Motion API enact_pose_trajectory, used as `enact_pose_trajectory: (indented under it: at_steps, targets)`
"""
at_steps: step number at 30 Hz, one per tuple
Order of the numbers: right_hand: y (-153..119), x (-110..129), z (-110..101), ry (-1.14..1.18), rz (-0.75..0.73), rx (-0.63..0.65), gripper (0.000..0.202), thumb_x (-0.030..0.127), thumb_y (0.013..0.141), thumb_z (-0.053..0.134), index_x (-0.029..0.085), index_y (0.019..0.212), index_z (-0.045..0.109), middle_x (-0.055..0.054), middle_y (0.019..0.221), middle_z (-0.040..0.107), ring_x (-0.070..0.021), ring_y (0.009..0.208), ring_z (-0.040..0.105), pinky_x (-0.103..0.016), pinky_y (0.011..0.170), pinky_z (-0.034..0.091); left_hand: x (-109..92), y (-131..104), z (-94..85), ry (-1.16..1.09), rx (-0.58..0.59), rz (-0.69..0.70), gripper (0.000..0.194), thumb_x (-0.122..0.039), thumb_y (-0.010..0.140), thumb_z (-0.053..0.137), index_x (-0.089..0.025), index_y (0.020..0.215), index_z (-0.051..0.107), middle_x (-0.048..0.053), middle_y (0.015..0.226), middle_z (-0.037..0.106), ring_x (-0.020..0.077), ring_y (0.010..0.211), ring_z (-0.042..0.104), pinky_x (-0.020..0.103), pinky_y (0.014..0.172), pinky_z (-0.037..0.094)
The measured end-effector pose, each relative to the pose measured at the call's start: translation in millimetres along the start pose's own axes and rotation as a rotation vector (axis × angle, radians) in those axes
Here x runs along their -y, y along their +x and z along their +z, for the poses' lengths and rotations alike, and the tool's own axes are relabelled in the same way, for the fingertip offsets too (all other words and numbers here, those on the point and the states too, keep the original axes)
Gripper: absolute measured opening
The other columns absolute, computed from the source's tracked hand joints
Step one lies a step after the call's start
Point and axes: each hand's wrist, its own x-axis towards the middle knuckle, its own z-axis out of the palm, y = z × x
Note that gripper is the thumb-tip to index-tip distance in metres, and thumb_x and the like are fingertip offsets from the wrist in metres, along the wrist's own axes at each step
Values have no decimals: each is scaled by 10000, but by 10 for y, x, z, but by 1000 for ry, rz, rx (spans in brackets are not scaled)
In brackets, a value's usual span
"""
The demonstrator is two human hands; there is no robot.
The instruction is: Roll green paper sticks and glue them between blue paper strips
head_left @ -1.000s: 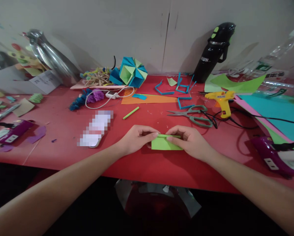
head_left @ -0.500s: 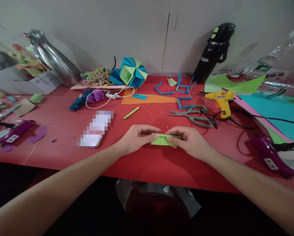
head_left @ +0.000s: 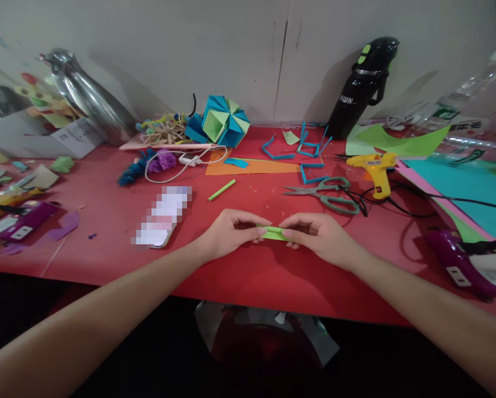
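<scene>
Pinching from either side, my left grip (head_left: pixel 231 235) and right grip (head_left: pixel 318 237) hold a lime-green paper piece (head_left: pixel 275 236) between thumbs and fingers, above the front of the red tabletop (head_left: pixel 239 282); contact beneath, I cannot tell. The piece: rolled along its far edge, thumbs set near both ends, I judge so the curl is even and cannot spring loose.

Green paper tube (head_left: pixel 222 190): one, lying beyond the left grip, apart from it. Smartphone (head_left: pixel 165 215): one, face up, screen pixelated, left of the tube, probably angled for viewing.

Scissors (head_left: pixel 316 192) and yellow glue gun (head_left: pixel 374 168): one each, beyond the right grip, presumably for easy reach. Folded-paper ball (head_left: pixel 225 121): one, blue and green, near the wall, likely out of the way.
</scene>
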Motion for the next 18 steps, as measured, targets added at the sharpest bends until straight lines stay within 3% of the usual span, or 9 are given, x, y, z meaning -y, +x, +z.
enact_pose_trajectory:
  at_steps: [9,13,18]
  targets:
    - [-68,86,17,31,-76,-7,220,392,835,698,193,929,701,-35,817,712,-170,762,676,-320,748,555,-12,-54,-3,-429,146,-28,292,-364,768,782,-128,934,737,63,779,701,145,687,667,285,685,549]
    - [-171,257,71,-39,-153,-84,179,374,848,690,225,942,717,-44,902,733,-192,827,686,-327,782,554,-59,-96,44,-519,136,17,303,-375,771,779,-143,959,727,85,944,701,160,861,666,271,792,532]
    - [-329,478,153,-164,-248,-157,190,348,878,660,248,1029,719,-56,1004,741,-222,919,686,-362,848,548,-88,-217,160,-676,324,5,469,-487,795,720,-174,1142,675,150,1232,641,294,1155,600,467,1025,452]
